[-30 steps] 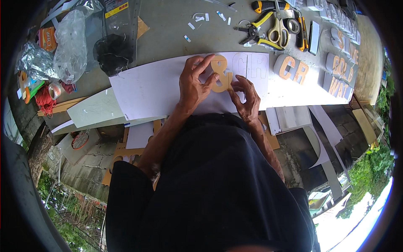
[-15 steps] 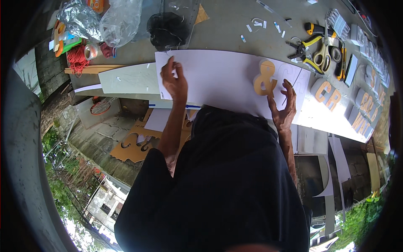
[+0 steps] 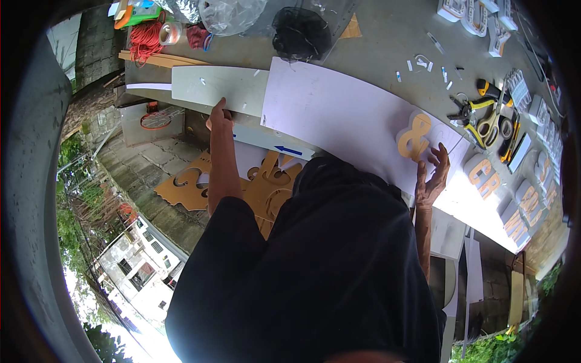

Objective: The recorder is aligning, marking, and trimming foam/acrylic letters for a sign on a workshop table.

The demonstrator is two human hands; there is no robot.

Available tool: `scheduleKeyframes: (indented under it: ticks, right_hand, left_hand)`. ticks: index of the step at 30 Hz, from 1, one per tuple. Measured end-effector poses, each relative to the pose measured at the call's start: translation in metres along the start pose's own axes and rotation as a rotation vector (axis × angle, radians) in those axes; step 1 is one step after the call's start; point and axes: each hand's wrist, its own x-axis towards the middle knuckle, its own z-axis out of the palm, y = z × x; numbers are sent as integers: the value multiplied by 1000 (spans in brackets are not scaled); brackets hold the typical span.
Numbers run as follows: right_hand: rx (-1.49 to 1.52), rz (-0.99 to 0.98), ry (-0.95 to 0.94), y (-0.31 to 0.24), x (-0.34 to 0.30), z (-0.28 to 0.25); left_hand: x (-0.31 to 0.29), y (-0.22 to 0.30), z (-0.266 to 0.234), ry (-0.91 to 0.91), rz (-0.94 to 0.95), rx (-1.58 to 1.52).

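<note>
My left hand [image 3: 220, 118] is at the front edge of a narrow pale grey board [image 3: 218, 78], its index finger stretched over the edge. Its other fingers are partly curled, and I see nothing held in them. On a large white board [image 3: 339, 103] rests a thick ampersand-shaped letter [image 3: 414, 136], tan-faced with white sides. My right hand [image 3: 432, 178] is just at the near right of the ampersand, fingers bent and apart. By its fingertips runs a thin dark rod [image 3: 458, 144]; whether the hand touches it is unclear. Faint letter outlines show beside it.
Pliers [image 3: 463, 112], scissors [image 3: 488, 126] and cutters lie at the right. Finished letters [image 3: 482, 175] stand beyond my right hand. At the back are a black mesh bundle [image 3: 301, 33], clear plastic [image 3: 233, 13] and red cord [image 3: 146, 41]. Tan cut-out sheets [image 3: 192, 184] lie below the table edge.
The view has turned and shifted. My left hand has moved from the white board's left end to the pale grey board's front edge. My right hand stays beside the ampersand.
</note>
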Motion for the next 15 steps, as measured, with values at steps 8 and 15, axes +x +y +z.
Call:
scheduleKeyframes:
  ticks: [8, 15]
  right_hand:
    - [-44, 6, -6, 5, -3, -1]
    - [-61, -31, -35, 0, 3, -3]
  left_hand:
    - [-2, -3, 8, -301, -107, -79]
    - [137, 116, -38, -124, 238, -202]
